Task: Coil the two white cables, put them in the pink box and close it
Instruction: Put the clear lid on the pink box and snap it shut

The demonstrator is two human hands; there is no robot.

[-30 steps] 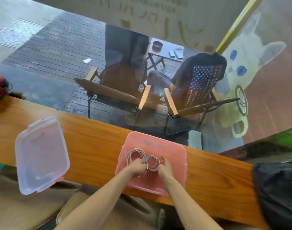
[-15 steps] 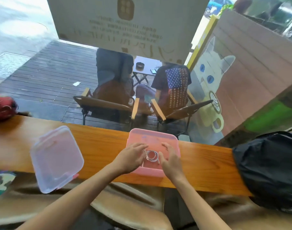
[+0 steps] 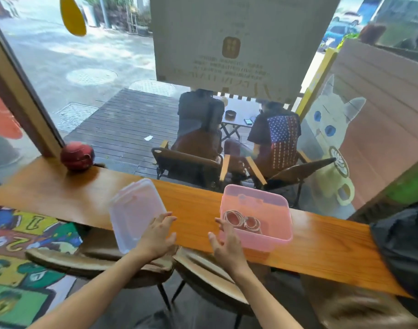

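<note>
Sitting open on the wooden counter [image 3: 322, 243], the pink box [image 3: 278, 238] holds both white cables [image 3: 242, 219], each wound into a loose ring and lying side by side on its floor toward the near left corner. The box stands right of centre, close to the counter's near edge, with no cover on it. Its lid [image 3: 134, 213], clear with a pinkish tint, lies flat on the counter to the left, well apart from the box, its near corner hanging a little past the counter's edge.

The person's two bare arms reach up from the near side. The left hand [image 3: 157, 236] is spread, fingers straight and relaxed, its fingertips at the lid's right edge; whether they actually touch the plastic I cannot tell. The right hand [image 3: 224, 243] is likewise released, fingers apart and slightly bent, hovering just beside the box's near left corner and grasping nothing.

At the far left of the counter sits a red cap [image 3: 77, 156] against the window frame. A black bag [image 3: 402, 248] slumps over the counter's right end. Below the counter's near edge stand two stools [image 3: 101, 264] with worn seats, and a brightly painted floor pattern [image 3: 20, 269] shows at the left. Beyond the glass, two people sit in chairs [image 3: 186, 162] at a small outdoor table on dark decking, and a white cat is painted on the window [image 3: 331, 119] to the right.
</note>
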